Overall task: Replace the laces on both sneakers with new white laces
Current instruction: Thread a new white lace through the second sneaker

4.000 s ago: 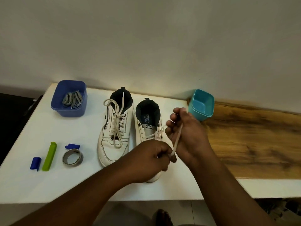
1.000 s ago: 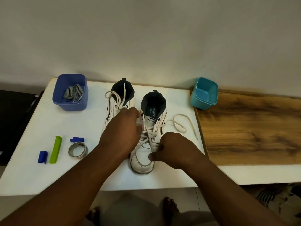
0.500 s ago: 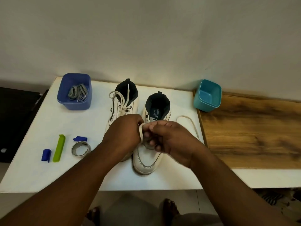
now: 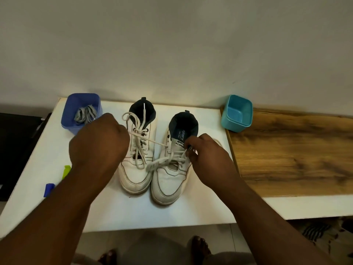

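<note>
blue plastic tub (image 4: 81, 113), teal tub (image 4: 237, 112) at surface's (image 4: 191, 213) back edge | white leather sneakers (image 4: 168, 165) toes toward front edge | left hand (image 4: 98, 142), right hand (image 4: 207, 152) each pinching cream lace (image 4: 154, 143)

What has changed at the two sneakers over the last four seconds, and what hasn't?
The hands have dropped from holding a lace up in the air. The left hand now pulls a taut strand leftward from the right sneaker, across the left sneaker; the right hand pinches lace at that sneaker's right eyelets. The lace loop beside it is nearly gone. Blue tub and teal tub sit as before.
</note>
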Available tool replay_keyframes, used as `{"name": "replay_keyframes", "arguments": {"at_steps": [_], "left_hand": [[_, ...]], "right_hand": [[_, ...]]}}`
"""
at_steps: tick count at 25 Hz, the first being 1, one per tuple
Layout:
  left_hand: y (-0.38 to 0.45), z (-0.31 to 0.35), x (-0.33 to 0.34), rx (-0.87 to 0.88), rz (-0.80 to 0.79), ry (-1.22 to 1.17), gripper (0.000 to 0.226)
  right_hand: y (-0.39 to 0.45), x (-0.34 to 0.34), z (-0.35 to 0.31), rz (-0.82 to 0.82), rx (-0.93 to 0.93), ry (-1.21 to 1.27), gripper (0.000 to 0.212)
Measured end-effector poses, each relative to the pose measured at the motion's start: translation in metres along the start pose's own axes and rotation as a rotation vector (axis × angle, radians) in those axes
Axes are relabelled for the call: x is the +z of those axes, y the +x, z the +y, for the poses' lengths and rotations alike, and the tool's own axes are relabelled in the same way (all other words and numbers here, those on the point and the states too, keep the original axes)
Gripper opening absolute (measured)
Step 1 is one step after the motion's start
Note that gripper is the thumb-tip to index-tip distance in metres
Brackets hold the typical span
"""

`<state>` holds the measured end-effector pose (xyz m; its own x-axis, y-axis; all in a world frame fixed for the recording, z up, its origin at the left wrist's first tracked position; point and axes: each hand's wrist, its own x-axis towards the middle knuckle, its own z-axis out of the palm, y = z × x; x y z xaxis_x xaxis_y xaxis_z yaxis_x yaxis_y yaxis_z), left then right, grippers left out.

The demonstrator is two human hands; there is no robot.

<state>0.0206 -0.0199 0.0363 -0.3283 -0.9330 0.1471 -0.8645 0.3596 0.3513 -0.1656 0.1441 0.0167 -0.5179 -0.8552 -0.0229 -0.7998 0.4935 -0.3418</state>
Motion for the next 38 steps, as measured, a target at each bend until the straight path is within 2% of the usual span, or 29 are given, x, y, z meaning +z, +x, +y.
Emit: {"name": "replay_keyframes", "arguments": {"at_steps": [2, 4, 6, 9, 12, 14, 15, 17, 18, 20, 23, 25, 27, 30, 32, 35, 38], "left_hand": [[-0.004, 0.002, 0.006, 0.044, -0.010, 0.198, 0.032], [-0.013, 0.016, 0.022, 0.291, -0.085, 0.152, 0.044], [-0.021, 0.032, 0.038, 0.455, -0.137, 0.056, 0.028], [-0.018, 0.036, 0.045, 0.375, -0.135, 0.169, 0.020], [-0.004, 0.016, 0.023, 0.137, 0.084, 0.369, 0.022], [-0.001, 0.006, 0.015, 0.056, 0.165, 0.276, 0.025], [-0.004, 0.007, 0.017, 0.092, 0.147, 0.220, 0.030], [-0.013, 0.017, 0.028, 0.280, 0.027, 0.158, 0.043], [-0.018, 0.024, 0.037, 0.363, -0.035, 0.140, 0.040], [-0.025, 0.032, 0.052, 0.417, -0.114, 0.126, 0.023], [-0.019, 0.030, 0.049, 0.371, -0.081, 0.149, 0.014], [-0.012, 0.021, 0.041, 0.299, -0.013, 0.169, 0.015], [-0.007, 0.016, 0.034, 0.274, 0.001, 0.119, 0.022], [-0.022, 0.031, 0.039, 0.434, -0.089, 0.105, 0.035], [-0.030, 0.043, 0.047, 0.466, -0.108, 0.069, 0.026], [-0.024, 0.040, 0.052, 0.400, -0.081, 0.100, 0.017], [-0.017, 0.030, 0.043, 0.269, 0.012, 0.280, 0.018]], "right_hand": [[0.000, 0.003, -0.001, -0.005, -0.015, 0.040, 0.021], [-0.001, 0.006, -0.005, -0.019, -0.018, 0.069, 0.021], [0.000, 0.007, -0.006, -0.020, -0.009, 0.079, 0.020], [0.000, 0.005, -0.003, -0.029, -0.006, 0.080, 0.014], [0.001, 0.004, -0.001, -0.034, 0.011, 0.076, 0.010], [0.001, 0.004, -0.002, -0.033, 0.024, 0.074, 0.011], [0.000, 0.005, -0.002, -0.034, 0.027, 0.070, 0.014], [-0.001, 0.006, -0.004, -0.039, 0.019, 0.058, 0.022], [-0.002, 0.006, -0.006, -0.049, 0.020, 0.056, 0.026], [-0.003, 0.004, -0.008, -0.079, 0.045, 0.076, 0.035], [-0.001, 0.003, -0.007, -0.091, 0.055, 0.098, 0.029], [0.000, 0.003, -0.005, -0.067, 0.057, 0.114, 0.017], [-0.001, 0.004, -0.005, -0.074, 0.062, 0.140, 0.016], [-0.002, 0.003, -0.009, -0.104, 0.082, 0.131, 0.031], [-0.001, 0.004, -0.011, -0.084, 0.084, 0.099, 0.027], [-0.002, 0.004, -0.008, -0.042, 0.082, 0.106, 0.023], [-0.001, 0.004, -0.008, -0.045, 0.099, 0.128, 0.024]]}}
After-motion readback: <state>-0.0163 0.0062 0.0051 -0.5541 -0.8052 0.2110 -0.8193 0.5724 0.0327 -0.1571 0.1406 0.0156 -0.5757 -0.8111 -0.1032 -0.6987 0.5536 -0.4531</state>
